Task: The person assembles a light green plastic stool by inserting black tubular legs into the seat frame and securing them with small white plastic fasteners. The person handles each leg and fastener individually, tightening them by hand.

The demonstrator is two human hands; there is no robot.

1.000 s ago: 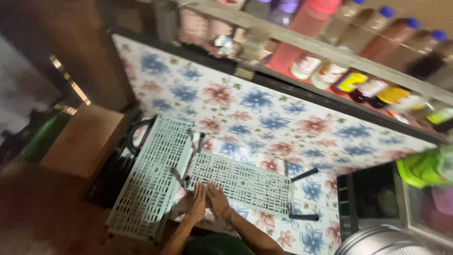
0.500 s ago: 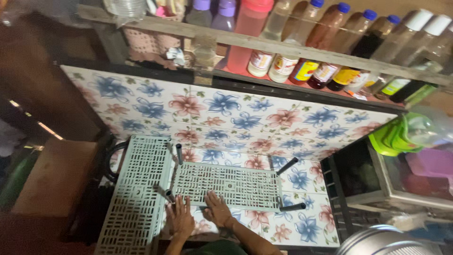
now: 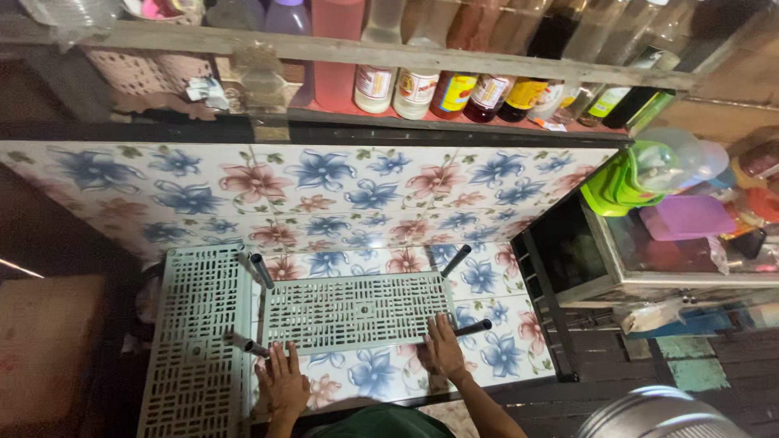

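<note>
Pale grey plastic, slotted like a grate, makes up the shelf panel (image 3: pixel 357 312) that lies flat on the flowered tabletop (image 3: pixel 406 377), with dark tube legs sticking out from its corners. One leg (image 3: pixel 261 270) rises at the far left corner, another leg (image 3: pixel 455 260) at the far right, a third leg (image 3: pixel 474 328) points out from the near right corner, and a fourth leg (image 3: pixel 247 346) juts from the near left.

Resting palm down at the panel's near left edge, the left hand (image 3: pixel 281 381) has its fingers (image 3: pixel 280 355) stretched out straight and close together, the tips touching the panel's rim just beside the near left leg. The right hand (image 3: pixel 442 349) lies flat at the near right corner, fingers (image 3: pixel 434 326) slightly spread and pressing on the panel's edge, close to the near right leg. Neither hand is closed around anything.

A second, longer slotted panel (image 3: pixel 197 341) of the same grey plastic lies to the left, just beside the first and running towards the person. Behind the tabletop stands a wall (image 3: pixel 324 186) covered in the same blue and pink flower pattern. Above it a wooden shelf (image 3: pixel 389 55) carries a row of bottles (image 3: pixel 454 85) with red, yellow and white labels. To the right is a glass cabinet (image 3: pixel 649 259) with a green plastic container (image 3: pixel 617 182) and a purple lid (image 3: pixel 686 215) on top.
</note>
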